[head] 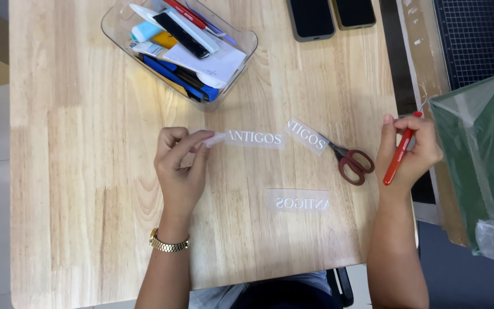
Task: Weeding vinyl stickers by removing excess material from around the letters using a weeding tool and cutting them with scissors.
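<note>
- We pinch the left end of a clear strip with white lettering (254, 138) between thumb and forefinger of our left hand (181, 166); the fingers (196, 139) close narrowly on that curled corner, seemingly so that the film lifts away while the rest lies flat on the worktop (75, 171).
- Our right hand (408, 150) is at the right edge of the worktop, fingers wrapped round a red pen-shaped tool (399, 157), its tip pointing down and towards us, kept clear of the strips.
- A second, shorter lettered strip (306, 136) lies just right of the first, tilted, its far end touching the blades of the red-handled scissors (351, 161).
- A third strip (299, 201) lies nearer to us, well apart from both hands, its lettering reversed, so we judge it to be face down.
- Far from us sits a clear plastic tray (247, 43) of pens and markers; beyond it, two dark phones (311, 18).
- To the right, green sheet material (487, 154) and a dark cutting mat (475, 34) crowd the worktop's edge beside our right hand.
- Nothing lies between our left hand and the strip it holds.
</note>
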